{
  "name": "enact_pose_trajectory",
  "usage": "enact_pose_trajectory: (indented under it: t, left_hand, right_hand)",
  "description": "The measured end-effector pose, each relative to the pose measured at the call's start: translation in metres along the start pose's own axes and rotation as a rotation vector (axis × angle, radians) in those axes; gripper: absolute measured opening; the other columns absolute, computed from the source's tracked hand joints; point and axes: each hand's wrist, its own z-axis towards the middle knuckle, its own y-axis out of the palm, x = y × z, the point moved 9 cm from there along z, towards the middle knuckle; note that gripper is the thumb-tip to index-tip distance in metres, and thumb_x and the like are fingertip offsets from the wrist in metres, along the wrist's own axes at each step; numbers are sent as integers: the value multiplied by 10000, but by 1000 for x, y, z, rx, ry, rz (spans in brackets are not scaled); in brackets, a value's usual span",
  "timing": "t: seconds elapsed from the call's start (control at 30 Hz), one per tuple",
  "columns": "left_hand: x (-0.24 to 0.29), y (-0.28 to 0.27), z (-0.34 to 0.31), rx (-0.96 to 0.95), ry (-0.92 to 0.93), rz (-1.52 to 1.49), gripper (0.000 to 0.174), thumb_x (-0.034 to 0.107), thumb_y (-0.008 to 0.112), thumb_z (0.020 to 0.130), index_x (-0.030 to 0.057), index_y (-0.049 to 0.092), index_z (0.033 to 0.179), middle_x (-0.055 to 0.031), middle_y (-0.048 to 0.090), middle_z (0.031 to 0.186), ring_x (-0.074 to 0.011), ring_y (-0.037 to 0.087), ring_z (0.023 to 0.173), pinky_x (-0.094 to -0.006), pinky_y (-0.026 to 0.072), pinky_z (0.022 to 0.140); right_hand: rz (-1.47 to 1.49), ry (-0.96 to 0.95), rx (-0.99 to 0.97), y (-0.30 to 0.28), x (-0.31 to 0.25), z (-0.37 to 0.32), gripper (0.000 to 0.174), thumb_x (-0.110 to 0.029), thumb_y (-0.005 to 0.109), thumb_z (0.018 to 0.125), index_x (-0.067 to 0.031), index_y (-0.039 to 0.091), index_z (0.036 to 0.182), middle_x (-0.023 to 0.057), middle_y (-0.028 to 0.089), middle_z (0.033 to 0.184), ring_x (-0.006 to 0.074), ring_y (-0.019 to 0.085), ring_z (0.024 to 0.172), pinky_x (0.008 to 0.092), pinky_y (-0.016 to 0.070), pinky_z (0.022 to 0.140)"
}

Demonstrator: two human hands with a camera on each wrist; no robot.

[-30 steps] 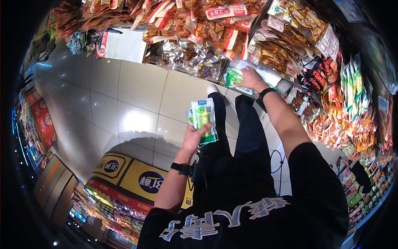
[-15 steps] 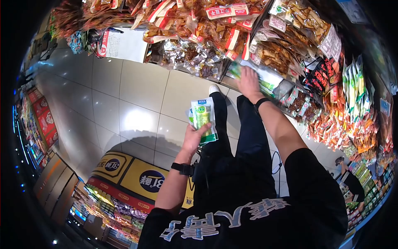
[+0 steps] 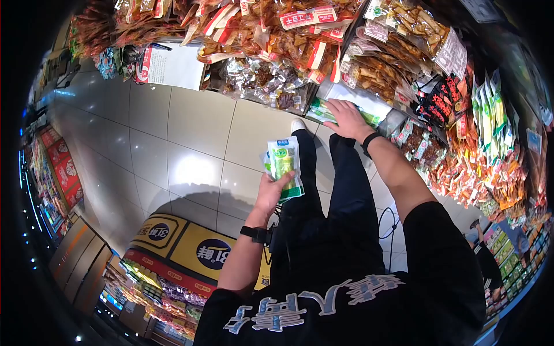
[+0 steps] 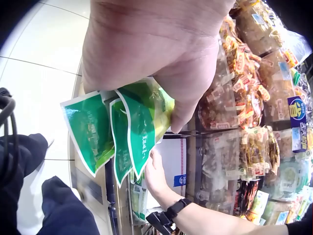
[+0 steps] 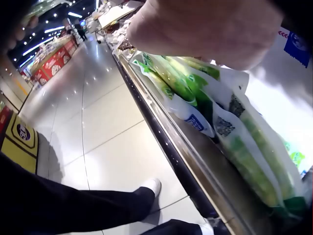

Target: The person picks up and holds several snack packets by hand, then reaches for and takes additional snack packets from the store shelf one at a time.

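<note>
In the head view my left hand (image 3: 268,194) grips several green-and-white food packets (image 3: 283,162), fanned slightly apart, with the thumb across the front one. The left wrist view shows their green sealed ends (image 4: 142,132) hanging below the palm. My right hand (image 3: 348,121) lies palm down, fingers extended, over similar green packets (image 3: 317,109) in a shelf compartment at the upper right. Seen from the right wrist, long clear packets (image 5: 249,161) with pale green contents lie side by side along the compartment's front, below the hand; the fingertips are hidden there.
A metal shelf edge (image 5: 171,142) runs along the compartment's front. Brown snack bags (image 3: 375,78) and shiny wrapped pieces (image 3: 262,81) flank it. A white paper sheet (image 3: 173,64) lies farther left. Behind me stands a yellow display stand (image 3: 199,245) on the tiled floor (image 3: 190,127).
My right hand gripped a green packet above the compartment, then moved over it in a blur. Now it lies spread on the packets there. The left hand keeps its packets in place.
</note>
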Motion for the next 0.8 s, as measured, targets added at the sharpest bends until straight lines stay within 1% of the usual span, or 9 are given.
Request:
enact_pose_trajectory:
  t: [0.07,0.17,0.33,0.53,0.63,0.67,0.7,0.77,0.8]
  left_hand:
    - [-2,-1,2,-6,6,3,358,128,727,858,17,599,1174,-59,680,1061,-147,650,914,-311,519,822]
    - [-4,-1,2,0,4,7,355,128,726,859,16,601,1172,-61,679,1060,-149,650,915,-312,520,819]
    - [-8,-1,-1,4,-24,47,358,133,722,863,11,597,1176,-65,679,1063,-148,650,911,-312,522,815]
    - [-9,0,-2,25,4,44,325,135,727,857,5,623,1136,-65,690,1025,-145,652,879,-306,522,794]
    - [-10,0,-3,31,7,53,308,135,733,852,6,637,1114,-65,696,1003,-143,653,859,-304,521,782]
    - [-10,-1,-4,36,11,53,303,135,735,851,6,642,1108,-65,697,996,-142,653,853,-304,521,777]
    - [-9,-2,-5,36,14,57,305,136,736,850,6,641,1109,-65,697,998,-142,654,849,-305,522,774]
    - [-9,-4,-6,37,19,57,309,137,739,849,7,641,1112,-65,697,1000,-142,655,842,-307,523,769]
    - [-11,-5,-5,39,20,54,310,138,740,849,6,639,1112,-65,697,1000,-142,656,840,-306,524,766]
  right_hand:
    - [25,66,55,-6,-2,6,594,-422,552,923,-58,450,1381,170,424,1436,326,378,1343,434,270,1133]
    - [-178,99,159,7,-4,9,577,-440,514,947,-89,443,1399,171,371,1482,320,326,1385,440,224,1160]
    - [-211,244,188,12,-9,14,651,-435,516,943,-11,392,1422,201,347,1494,318,290,1409,447,161,1181]
    - [-232,448,149,30,-6,19,665,-426,506,944,-7,366,1442,205,314,1518,322,257,1430,449,120,1195]
    - [-100,377,147,19,-4,12,637,-407,497,947,-6,387,1430,205,343,1502,321,276,1422,445,131,1196]
    - [-72,344,183,11,5,6,610,-389,488,948,-14,408,1422,197,394,1471,316,317,1401,447,164,1186]
    - [-43,327,323,2,18,-8,539,-310,535,903,-16,476,1351,177,477,1384,322,409,1320,461,252,1142]
    - [69,431,424,-21,51,-45,495,-225,585,829,-22,509,1274,157,519,1292,328,469,1228,473,321,1082]
    - [72,442,408,-22,61,-60,495,-205,602,798,-27,511,1251,151,528,1255,329,479,1199,477,337,1063]
